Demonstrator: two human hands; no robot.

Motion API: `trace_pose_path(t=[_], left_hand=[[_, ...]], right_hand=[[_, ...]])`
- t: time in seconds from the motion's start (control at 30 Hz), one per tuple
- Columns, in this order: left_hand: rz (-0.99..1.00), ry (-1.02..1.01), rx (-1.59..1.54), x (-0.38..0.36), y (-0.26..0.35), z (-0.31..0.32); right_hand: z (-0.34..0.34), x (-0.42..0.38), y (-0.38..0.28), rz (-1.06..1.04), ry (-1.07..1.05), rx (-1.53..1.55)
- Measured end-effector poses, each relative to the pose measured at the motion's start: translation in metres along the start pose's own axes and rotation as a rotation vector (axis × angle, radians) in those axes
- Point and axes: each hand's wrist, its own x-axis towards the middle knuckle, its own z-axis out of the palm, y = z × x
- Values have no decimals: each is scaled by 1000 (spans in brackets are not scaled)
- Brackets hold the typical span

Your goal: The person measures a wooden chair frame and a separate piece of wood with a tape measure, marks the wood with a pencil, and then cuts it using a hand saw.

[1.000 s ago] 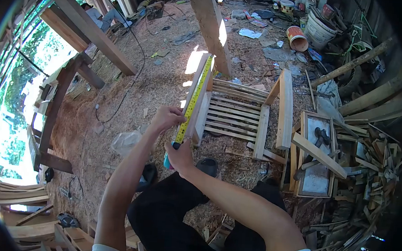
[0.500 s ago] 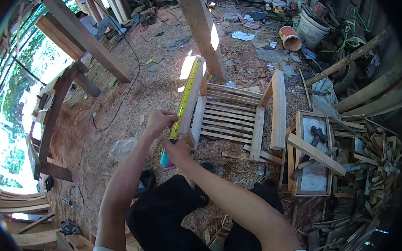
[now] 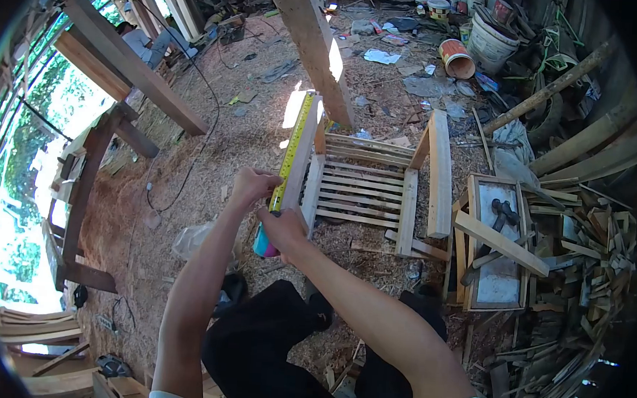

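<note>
A yellow tape measure (image 3: pixel 292 150) lies stretched along the top of a pale wooden armrest (image 3: pixel 305 140) on a small slatted wooden chair frame (image 3: pixel 363 187). My left hand (image 3: pixel 254 188) pinches the blade near its lower end, close to the armrest. Just below it, my right hand (image 3: pixel 284 230) is wrapped around the tape's teal and pink case (image 3: pixel 262 244) by the near end of the armrest. The far end of the blade reaches the armrest's far tip. A second armrest (image 3: pixel 440 174) stands on the chair's right side.
A hammer (image 3: pixel 503 214) and a wooden bar (image 3: pixel 502 244) lie on a framed panel (image 3: pixel 495 290) at right. Scrap wood (image 3: pixel 591 274) is piled beyond. A post (image 3: pixel 310 45) rises behind the chair. Buckets (image 3: pixel 493 42) stand at the back; a person (image 3: pixel 149 43) sits far left.
My right hand and the tape case have shifted slightly, and more of the teal and pink case shows. The left hand has moved up a little along the blade.
</note>
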Motion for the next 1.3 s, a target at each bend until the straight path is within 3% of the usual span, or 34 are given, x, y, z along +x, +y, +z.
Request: trace_pose_path(t=[0.13,0.2,0.3,0.43,1.3], left_hand=[[47,-9,41,-11,-3,0],[29,-30,207,-9,-9,-3],[-10,19,259,-44,21,5],[10,10,297,-35,5,0],[17,-48,233,-17,-15,-5]], right_hand=[[12,3,30,-46,74,-104],[15,-1,40,-55,81,-122],[23,-8,54,-45,60,-38],[33,-23,61,-78,166,-230],[36,-30,54,-74,131,-163]])
